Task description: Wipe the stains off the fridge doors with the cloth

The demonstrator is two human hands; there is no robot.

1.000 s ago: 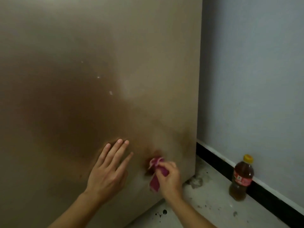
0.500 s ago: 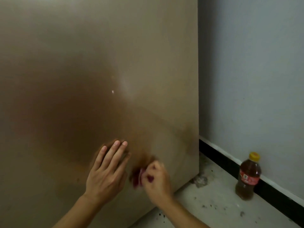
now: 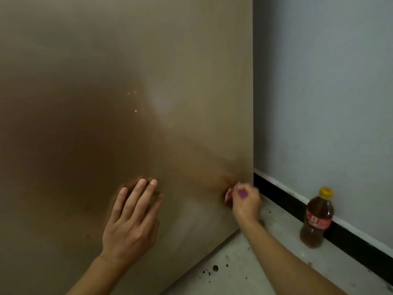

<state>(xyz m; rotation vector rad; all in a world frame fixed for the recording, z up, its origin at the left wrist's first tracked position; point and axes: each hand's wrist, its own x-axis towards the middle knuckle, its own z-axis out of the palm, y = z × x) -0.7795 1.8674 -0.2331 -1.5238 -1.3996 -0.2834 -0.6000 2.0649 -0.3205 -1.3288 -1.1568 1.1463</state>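
The glossy beige-brown fridge door (image 3: pixel 148 60) fills the left and middle of the head view. A few small pale specks (image 3: pixel 135 111) dot its centre. My left hand (image 3: pixel 131 218) lies flat against the lower door, fingers spread and holding nothing. My right hand (image 3: pixel 246 201) is closed around a bunched pink-purple cloth (image 3: pixel 230 191) and presses it on the door close to the lower right edge. Most of the cloth is hidden inside the fist.
A grey wall (image 3: pixel 329 92) with a black skirting band (image 3: pixel 285 201) runs along the right. A brown drink bottle (image 3: pixel 316 218) with a yellow cap and red label stands on the stained concrete floor (image 3: pixel 244 273) by the wall.
My right hand has swept the cloth rightward across the lower door toward its right edge. The left hand stays flat in about the same place.
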